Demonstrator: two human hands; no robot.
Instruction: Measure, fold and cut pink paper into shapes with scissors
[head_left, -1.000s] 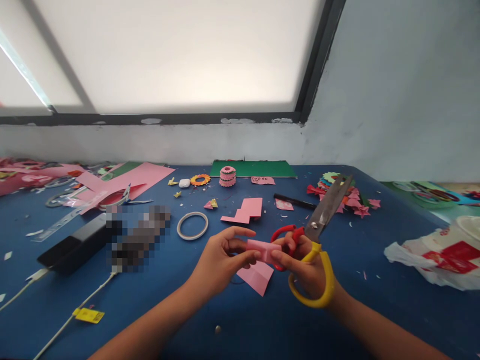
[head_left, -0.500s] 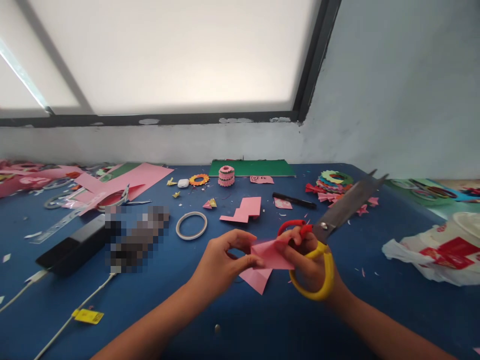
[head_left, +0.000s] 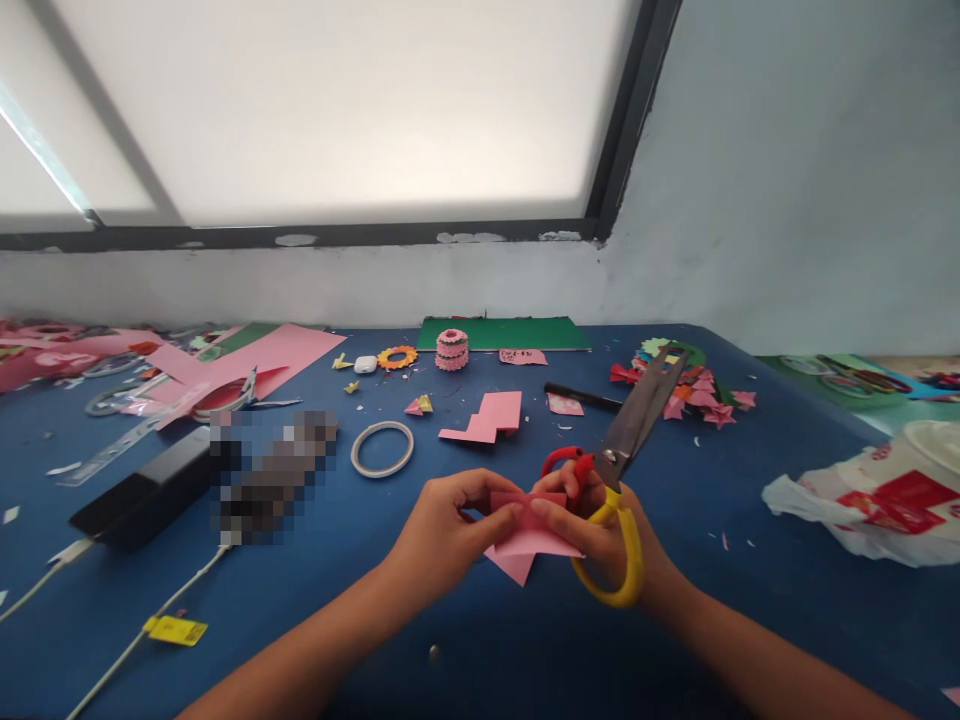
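Between my two hands is a small piece of pink paper (head_left: 536,540), bent along its upper part. My left hand (head_left: 457,515) pinches its left side between thumb and fingers. On the right side, the thumb of my right hand (head_left: 600,525) presses the same paper. Scissors (head_left: 626,420) with one red and one yellow handle also hang on my right hand, their blades nearly together and pointing up and away. Under the held paper, another pink piece (head_left: 517,570) lies on the blue table (head_left: 375,640). A stepped pink cut-out (head_left: 487,418) lies just beyond my hands.
A tape roll (head_left: 382,449), a black pen (head_left: 581,397) and a pink paper ring stack (head_left: 451,350) lie farther back. Paper stars (head_left: 705,395) are piled at right, near a bagged cup (head_left: 900,495). A black device (head_left: 150,490) with a cable is at left.
My right hand has shifted slightly left and turned, swinging the scissors more upright. The pink paper is now bent, with both thumbs on it.
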